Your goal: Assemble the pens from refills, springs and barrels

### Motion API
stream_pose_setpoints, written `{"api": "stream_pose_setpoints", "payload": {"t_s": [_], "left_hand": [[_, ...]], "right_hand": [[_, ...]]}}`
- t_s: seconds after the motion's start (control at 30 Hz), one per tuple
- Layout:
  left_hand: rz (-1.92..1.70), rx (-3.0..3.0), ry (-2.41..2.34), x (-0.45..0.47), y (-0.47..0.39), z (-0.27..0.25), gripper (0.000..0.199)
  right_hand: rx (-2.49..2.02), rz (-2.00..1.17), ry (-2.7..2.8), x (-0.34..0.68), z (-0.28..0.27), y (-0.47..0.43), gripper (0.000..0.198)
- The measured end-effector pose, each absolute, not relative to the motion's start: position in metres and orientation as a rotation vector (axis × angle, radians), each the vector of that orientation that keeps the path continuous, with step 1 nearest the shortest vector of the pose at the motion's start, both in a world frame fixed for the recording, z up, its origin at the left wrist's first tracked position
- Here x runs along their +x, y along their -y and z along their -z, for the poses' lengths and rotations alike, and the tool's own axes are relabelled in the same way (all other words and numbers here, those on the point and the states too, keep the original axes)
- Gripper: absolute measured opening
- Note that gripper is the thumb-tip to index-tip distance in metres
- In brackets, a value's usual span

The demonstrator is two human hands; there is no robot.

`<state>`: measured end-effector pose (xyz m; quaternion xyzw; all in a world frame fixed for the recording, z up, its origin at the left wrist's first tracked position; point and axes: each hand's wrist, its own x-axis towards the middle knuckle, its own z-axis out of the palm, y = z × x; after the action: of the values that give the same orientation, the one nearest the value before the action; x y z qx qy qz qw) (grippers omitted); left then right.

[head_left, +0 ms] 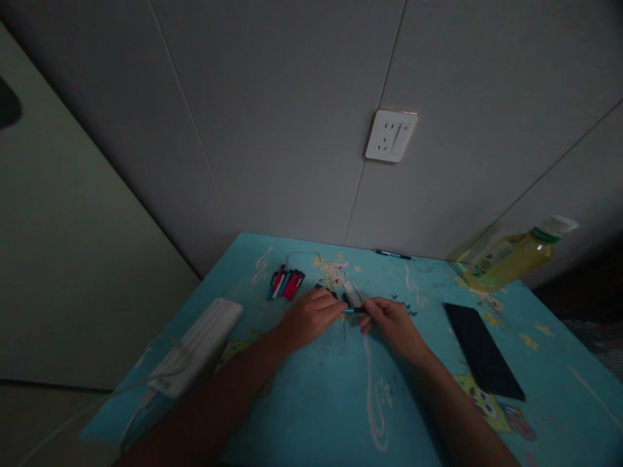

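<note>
A long white box [204, 344] lies on the surface's [311, 415] left side, a pale cable [168, 375] across it. Next comes a cluster of red, blue and white pen barrels [287, 284]. The left hand [313, 318] pinches the blue end of a pen [349, 311], its grip narrow; the right hand [390, 322] narrowly grips the dark end. White, slender sticks [353, 295] lie just beyond this pen, above the surface's middle. Small dark pieces [411, 312] sit beside the right hand, then a black smartphone [483, 350] and a yellow bottle [516, 261].
</note>
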<state>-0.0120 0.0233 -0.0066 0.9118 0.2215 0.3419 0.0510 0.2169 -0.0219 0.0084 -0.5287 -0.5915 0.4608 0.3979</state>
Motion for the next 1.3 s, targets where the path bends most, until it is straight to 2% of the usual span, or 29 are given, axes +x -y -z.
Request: {"api": "stream_pose_setpoints", "payload": {"t_s": [0.1, 0.37, 0.53, 0.83, 0.87, 1.0, 1.1, 1.3], "left_hand": [[-1.057, 2.741, -0.740, -0.011, -0.023, 0.005, 0.023], [-1.068, 2.627, -0.864, -0.014, -0.030, 0.009, 0.013], [-1.027, 2.669, -0.847, -0.014, -0.029, 0.011, 0.015], [-1.108, 2.534, -0.872, -0.012, -0.031, 0.017, 0.017], [-1.108, 2.544, -0.857, -0.012, -0.031, 0.017, 0.017], [-1.088, 2.584, -0.826, -0.011, -0.028, 0.017, 0.019], [-1.036, 2.573, -0.860, -0.009, -0.025, 0.016, 0.019], [-1.063, 2.586, -0.863, -0.008, -0.022, 0.013, 0.019]], "right_hand": [[-1.401, -1.146, 1.468, 0.209, -0.005, 0.023, 0.048], [-1.299, -1.098, 1.540, 0.205, -0.005, 0.026, 0.038], [-1.437, -1.063, 1.613, 0.205, 0.000, 0.025, 0.063], [-1.355, -0.921, 1.526, 0.208, 0.000, 0.023, 0.032], [-1.385, -0.898, 1.549, 0.208, 0.000, 0.024, 0.032], [-1.470, -0.844, 1.602, 0.209, 0.000, 0.024, 0.053], [-1.395, -0.889, 1.545, 0.209, -0.001, 0.023, 0.037], [-1.393, -0.922, 1.554, 0.208, -0.005, 0.025, 0.030]]}}
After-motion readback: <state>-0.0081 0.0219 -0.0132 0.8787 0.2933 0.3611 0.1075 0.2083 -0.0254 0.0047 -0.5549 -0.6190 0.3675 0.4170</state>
